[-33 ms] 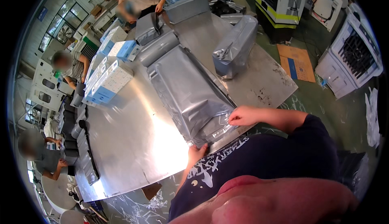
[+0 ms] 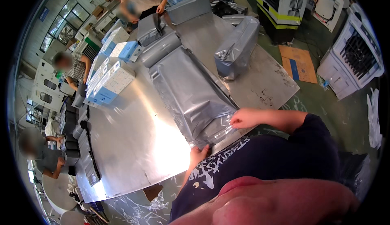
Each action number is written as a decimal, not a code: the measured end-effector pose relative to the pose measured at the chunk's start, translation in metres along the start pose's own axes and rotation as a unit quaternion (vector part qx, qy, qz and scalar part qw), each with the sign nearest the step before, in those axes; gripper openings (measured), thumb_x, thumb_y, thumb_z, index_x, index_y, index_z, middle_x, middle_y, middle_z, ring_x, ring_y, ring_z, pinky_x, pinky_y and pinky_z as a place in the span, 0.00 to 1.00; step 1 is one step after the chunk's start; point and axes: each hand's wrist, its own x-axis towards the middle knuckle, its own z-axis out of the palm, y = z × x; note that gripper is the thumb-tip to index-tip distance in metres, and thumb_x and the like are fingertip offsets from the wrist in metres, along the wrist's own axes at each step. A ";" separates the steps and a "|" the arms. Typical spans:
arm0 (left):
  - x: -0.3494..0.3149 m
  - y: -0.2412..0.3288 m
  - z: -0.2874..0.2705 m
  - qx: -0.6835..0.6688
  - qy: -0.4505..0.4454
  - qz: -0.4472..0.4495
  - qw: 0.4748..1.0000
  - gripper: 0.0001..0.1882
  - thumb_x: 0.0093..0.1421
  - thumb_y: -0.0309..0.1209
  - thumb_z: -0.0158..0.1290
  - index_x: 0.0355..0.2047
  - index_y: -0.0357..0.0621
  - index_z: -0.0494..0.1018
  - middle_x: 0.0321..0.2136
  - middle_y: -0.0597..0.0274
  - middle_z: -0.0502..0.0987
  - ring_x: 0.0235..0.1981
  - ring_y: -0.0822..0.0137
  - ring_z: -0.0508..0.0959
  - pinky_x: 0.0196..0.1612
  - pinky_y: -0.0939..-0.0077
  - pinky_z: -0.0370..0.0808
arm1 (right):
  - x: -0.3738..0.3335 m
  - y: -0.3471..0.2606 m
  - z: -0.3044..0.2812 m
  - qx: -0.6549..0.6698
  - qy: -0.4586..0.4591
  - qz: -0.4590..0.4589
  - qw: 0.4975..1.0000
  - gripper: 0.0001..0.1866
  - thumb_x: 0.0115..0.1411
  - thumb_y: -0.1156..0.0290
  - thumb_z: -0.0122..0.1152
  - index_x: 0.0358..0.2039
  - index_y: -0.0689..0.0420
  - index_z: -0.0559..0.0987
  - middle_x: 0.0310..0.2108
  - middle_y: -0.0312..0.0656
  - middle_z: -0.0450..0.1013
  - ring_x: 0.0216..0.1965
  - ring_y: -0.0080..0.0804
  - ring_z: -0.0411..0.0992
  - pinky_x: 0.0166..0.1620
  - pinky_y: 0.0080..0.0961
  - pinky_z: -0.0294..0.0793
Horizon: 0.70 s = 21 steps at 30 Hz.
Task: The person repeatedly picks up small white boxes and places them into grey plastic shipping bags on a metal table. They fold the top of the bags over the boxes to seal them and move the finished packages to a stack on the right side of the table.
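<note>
A large grey plastic mailing bag [image 2: 195, 89] lies flat on the metal table in front of me, its near end creased and reaching the table's near edge. My left hand [image 2: 198, 156] grips the left corner of that end, thumb on top and the other fingers partly hidden. At the right corner, my right hand [image 2: 243, 118] has its fingers pinched on the bag's edge. Between the hands runs a shiny, clear-looking strip [image 2: 222, 133] along the bag's end. Whether anything is inside the bag I cannot tell.
The metal table [image 2: 126, 143] carries blue-and-white boxes [image 2: 111, 82] at left, a grey roll [image 2: 160, 49] beyond the bag and a grey-wrapped package [image 2: 236, 48] at right. Several people work around the far and left sides. An air cooler [image 2: 345, 58] and flattened cardboard [image 2: 298, 63] are on the floor.
</note>
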 end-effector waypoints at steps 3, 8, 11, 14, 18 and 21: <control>-0.002 -0.011 -0.011 -0.070 -0.030 -0.038 0.996 0.12 0.58 0.36 0.56 0.28 0.38 0.76 0.20 0.67 0.76 0.16 0.78 0.69 0.20 0.81 0.65 | 0.018 -0.015 0.020 -0.072 -0.010 -0.075 0.995 0.16 0.51 0.59 0.60 0.36 0.54 0.79 0.34 0.43 0.75 0.36 0.40 0.73 0.38 0.34 0.71; 0.010 0.038 -0.017 -0.032 -0.170 0.047 0.984 0.09 0.60 0.30 0.52 0.29 0.37 0.77 0.22 0.66 0.77 0.21 0.77 0.72 0.27 0.84 0.67 | 0.088 -0.046 0.082 -0.041 0.107 -0.262 0.958 0.16 0.52 0.61 0.61 0.37 0.58 0.78 0.36 0.46 0.74 0.38 0.45 0.72 0.43 0.34 0.71; 0.014 0.037 -0.034 -0.056 -0.218 0.040 0.974 0.08 0.61 0.26 0.49 0.33 0.35 0.76 0.27 0.63 0.78 0.26 0.75 0.73 0.33 0.82 0.70 | 0.095 -0.049 0.094 0.161 0.072 -0.130 0.976 0.15 0.51 0.63 0.61 0.35 0.59 0.79 0.34 0.46 0.74 0.36 0.45 0.73 0.42 0.34 0.72; 0.016 0.032 -0.037 -0.045 -0.269 0.059 0.960 0.10 0.64 0.26 0.44 0.34 0.35 0.75 0.29 0.63 0.78 0.28 0.75 0.72 0.37 0.82 0.71 | 0.087 -0.050 0.097 0.050 0.120 -0.200 0.971 0.11 0.53 0.66 0.60 0.33 0.60 0.79 0.31 0.45 0.75 0.32 0.42 0.74 0.37 0.32 0.73; 0.018 0.041 -0.033 -0.040 -0.288 0.064 0.955 0.12 0.65 0.28 0.43 0.33 0.35 0.75 0.27 0.64 0.77 0.27 0.74 0.72 0.37 0.81 0.70 | 0.090 -0.059 0.088 0.265 0.072 0.033 0.961 0.06 0.57 0.69 0.56 0.29 0.58 0.77 0.30 0.38 0.75 0.25 0.29 0.72 0.30 0.25 0.71; 0.009 0.034 -0.056 0.010 -0.255 0.018 0.967 0.11 0.62 0.31 0.47 0.34 0.37 0.76 0.25 0.62 0.78 0.26 0.73 0.73 0.37 0.80 0.70 | 0.030 -0.041 0.058 0.682 0.188 0.048 0.706 0.09 0.60 0.70 0.49 0.23 0.55 0.71 0.20 0.35 0.68 0.22 0.25 0.68 0.27 0.24 0.68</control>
